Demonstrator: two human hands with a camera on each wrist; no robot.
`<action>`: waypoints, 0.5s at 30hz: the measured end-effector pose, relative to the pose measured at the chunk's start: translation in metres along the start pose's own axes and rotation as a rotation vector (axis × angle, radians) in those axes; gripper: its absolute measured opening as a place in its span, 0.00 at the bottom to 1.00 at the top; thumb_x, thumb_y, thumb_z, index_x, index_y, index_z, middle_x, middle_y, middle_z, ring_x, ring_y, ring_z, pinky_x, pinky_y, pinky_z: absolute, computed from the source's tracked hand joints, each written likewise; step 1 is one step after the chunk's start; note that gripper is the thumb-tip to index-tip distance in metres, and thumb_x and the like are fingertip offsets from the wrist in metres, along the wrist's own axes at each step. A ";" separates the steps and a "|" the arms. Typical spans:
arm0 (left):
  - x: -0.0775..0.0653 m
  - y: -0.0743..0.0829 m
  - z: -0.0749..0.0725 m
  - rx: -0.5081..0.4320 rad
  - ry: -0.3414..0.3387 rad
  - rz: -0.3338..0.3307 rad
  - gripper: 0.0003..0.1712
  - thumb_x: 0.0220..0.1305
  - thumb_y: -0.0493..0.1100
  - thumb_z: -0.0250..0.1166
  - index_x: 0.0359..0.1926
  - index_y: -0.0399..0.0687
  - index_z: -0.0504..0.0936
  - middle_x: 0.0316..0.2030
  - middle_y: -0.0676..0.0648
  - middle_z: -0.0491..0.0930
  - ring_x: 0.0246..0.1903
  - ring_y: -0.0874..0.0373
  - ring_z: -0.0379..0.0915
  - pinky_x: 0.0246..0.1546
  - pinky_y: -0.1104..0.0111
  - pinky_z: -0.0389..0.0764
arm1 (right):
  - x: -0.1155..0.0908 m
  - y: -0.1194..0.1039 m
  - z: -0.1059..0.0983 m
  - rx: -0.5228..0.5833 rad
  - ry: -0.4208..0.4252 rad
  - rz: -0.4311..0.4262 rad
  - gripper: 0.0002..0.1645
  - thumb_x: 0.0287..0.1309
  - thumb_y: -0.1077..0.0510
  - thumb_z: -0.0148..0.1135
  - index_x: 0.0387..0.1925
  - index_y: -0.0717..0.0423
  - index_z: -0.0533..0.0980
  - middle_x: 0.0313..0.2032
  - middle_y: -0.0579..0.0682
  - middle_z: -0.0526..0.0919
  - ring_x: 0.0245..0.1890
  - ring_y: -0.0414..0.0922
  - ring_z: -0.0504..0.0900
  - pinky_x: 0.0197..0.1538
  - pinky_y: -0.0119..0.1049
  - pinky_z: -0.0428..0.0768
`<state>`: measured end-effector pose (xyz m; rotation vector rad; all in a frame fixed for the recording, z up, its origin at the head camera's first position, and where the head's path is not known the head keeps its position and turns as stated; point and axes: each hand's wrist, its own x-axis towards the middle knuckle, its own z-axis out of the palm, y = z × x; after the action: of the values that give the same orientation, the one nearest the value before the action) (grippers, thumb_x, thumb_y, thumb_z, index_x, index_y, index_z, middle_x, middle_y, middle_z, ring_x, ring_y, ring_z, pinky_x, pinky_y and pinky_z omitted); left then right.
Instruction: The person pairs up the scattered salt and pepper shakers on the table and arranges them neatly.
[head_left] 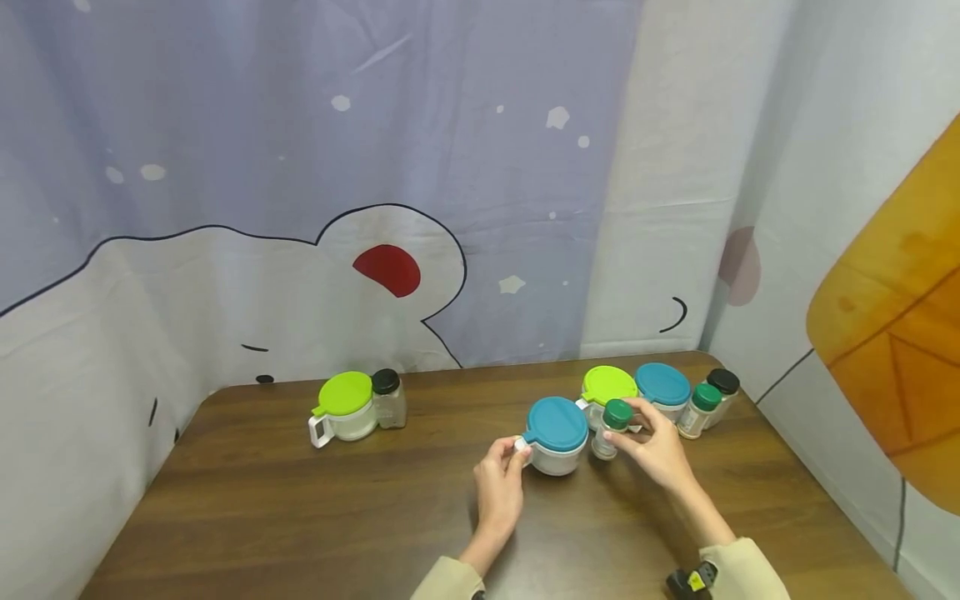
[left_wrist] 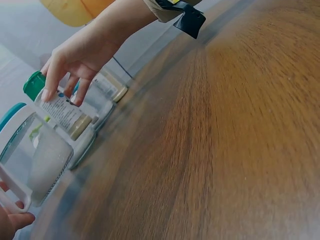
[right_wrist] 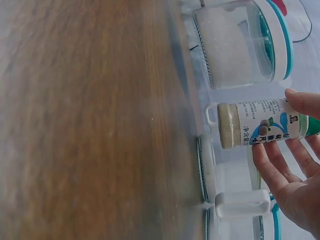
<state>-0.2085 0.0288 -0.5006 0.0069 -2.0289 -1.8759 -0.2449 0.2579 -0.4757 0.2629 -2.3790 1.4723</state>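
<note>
In the head view my left hand [head_left: 500,487] pinches the white handle of a blue-lidded seasoning jar [head_left: 557,437]. The left wrist view shows pale contents in this clear jar [left_wrist: 37,160], with my fingers [left_wrist: 17,220] at its handle. My right hand [head_left: 660,446] holds a green-capped spice bottle [head_left: 604,442] just right of that jar, thumb on one side and fingers on the other. In the right wrist view the spice bottle [right_wrist: 260,122] has a printed label and pale powder at its base. Behind it stands a green-lidded jar [head_left: 609,385], partly hidden.
Back right on the wooden table [head_left: 360,517] are another blue-lidded jar [head_left: 663,385], a second green-capped bottle [head_left: 699,410] and a black-capped bottle [head_left: 724,385]. Further left, a green-lidded jar [head_left: 347,404] stands beside a black-capped bottle [head_left: 389,400]. A curtain [head_left: 510,208] hangs behind.
</note>
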 end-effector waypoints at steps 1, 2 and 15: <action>0.000 0.000 -0.001 0.002 0.003 -0.001 0.09 0.60 0.36 0.65 0.39 0.34 0.81 0.39 0.36 0.85 0.41 0.47 0.84 0.41 0.65 0.85 | 0.001 -0.001 0.001 -0.004 -0.002 -0.004 0.31 0.44 0.65 0.74 0.53 0.61 0.73 0.38 0.45 0.81 0.37 0.33 0.82 0.41 0.28 0.83; 0.001 0.000 -0.002 0.005 0.006 -0.003 0.09 0.60 0.36 0.65 0.39 0.34 0.81 0.39 0.36 0.85 0.41 0.47 0.84 0.41 0.65 0.85 | 0.001 -0.001 0.002 -0.010 -0.003 -0.007 0.32 0.45 0.65 0.74 0.53 0.61 0.73 0.38 0.47 0.81 0.37 0.32 0.81 0.41 0.28 0.83; 0.005 0.000 -0.017 -0.002 0.028 -0.002 0.09 0.61 0.36 0.65 0.40 0.33 0.81 0.41 0.33 0.85 0.44 0.44 0.83 0.44 0.63 0.84 | 0.000 -0.036 0.014 -0.015 -0.050 0.010 0.32 0.46 0.69 0.72 0.54 0.69 0.71 0.43 0.64 0.82 0.38 0.31 0.79 0.41 0.28 0.83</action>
<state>-0.2080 0.0109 -0.4987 0.0346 -2.0093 -1.8687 -0.2353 0.2287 -0.4517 0.2879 -2.4334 1.4682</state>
